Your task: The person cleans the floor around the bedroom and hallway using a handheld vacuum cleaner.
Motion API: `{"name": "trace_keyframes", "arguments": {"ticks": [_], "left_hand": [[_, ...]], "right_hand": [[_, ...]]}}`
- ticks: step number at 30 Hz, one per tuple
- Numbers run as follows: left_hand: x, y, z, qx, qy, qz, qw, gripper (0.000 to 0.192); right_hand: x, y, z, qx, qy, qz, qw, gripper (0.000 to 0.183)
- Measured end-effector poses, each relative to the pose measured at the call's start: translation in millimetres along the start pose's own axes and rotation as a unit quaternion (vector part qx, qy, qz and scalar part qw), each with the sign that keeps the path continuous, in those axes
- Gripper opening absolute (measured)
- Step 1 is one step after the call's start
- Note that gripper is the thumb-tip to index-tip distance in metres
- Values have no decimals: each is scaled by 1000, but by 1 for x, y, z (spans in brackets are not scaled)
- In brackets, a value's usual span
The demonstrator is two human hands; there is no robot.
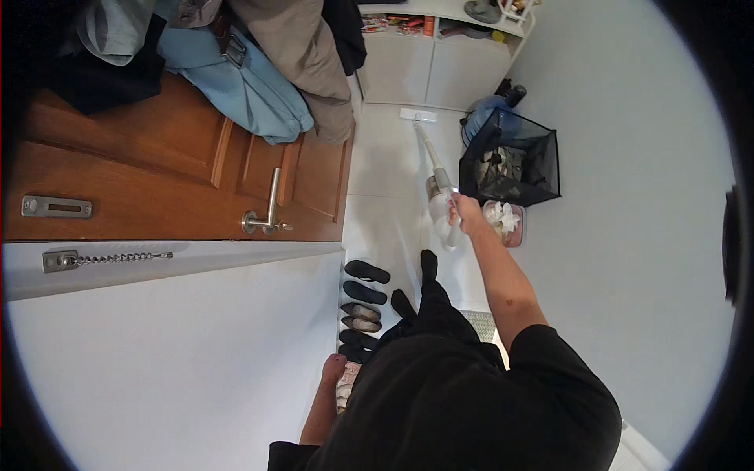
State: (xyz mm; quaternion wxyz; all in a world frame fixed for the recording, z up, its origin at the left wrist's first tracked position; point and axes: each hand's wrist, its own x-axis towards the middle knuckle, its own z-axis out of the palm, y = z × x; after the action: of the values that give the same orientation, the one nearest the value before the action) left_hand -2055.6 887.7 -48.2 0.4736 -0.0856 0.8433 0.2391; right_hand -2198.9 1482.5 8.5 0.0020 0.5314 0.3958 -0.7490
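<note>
My right hand [466,215] grips the handle of a white cordless stick vacuum cleaner [440,211]. Its tube [428,145] slants away from me to a flat white floor head [418,115], which rests on the pale floor tiles [383,159] close to the cabinet base. My left hand [334,366] hangs low at my side near the white wall, above the row of shoes. Its fingers are mostly hidden, so whether they are closed is unclear.
Left stands a wooden door [177,188] with clothes [247,88] hanging on it. A black mesh basket [545,159], a blue water jug [486,115] and a pink bin [517,235] line the right wall. Ahead is a white cabinet [394,70]. Several shoes [365,292] lie along the left wall.
</note>
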Motion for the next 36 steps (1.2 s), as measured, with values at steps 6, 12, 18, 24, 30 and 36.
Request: {"name": "trace_keyframes", "arguments": {"ticks": [6,12,18,24,30,36], "left_hand": [[-8,24,26,-145,35,-82,985,26],[13,93,58,-135,16,-12,991,31],[13,236,46,-130,19,27,991,32],[28,212,81,-170,47,19,984,33],[5,181,115,-183,95,-20,978,37],[-29,151,156,-328,137,-107,929,30]], "right_hand": [[-24,-35,-28,-186,-88,-42,978,25],[-58,-61,-49,-274,-78,11,959,20],[22,-103,-42,-252,-138,0,958,25],[53,-102,20,-45,-156,136,977,28],[42,-101,24,-115,-169,82,975,28],[-27,-133,-69,-458,-207,0,864,30]]}}
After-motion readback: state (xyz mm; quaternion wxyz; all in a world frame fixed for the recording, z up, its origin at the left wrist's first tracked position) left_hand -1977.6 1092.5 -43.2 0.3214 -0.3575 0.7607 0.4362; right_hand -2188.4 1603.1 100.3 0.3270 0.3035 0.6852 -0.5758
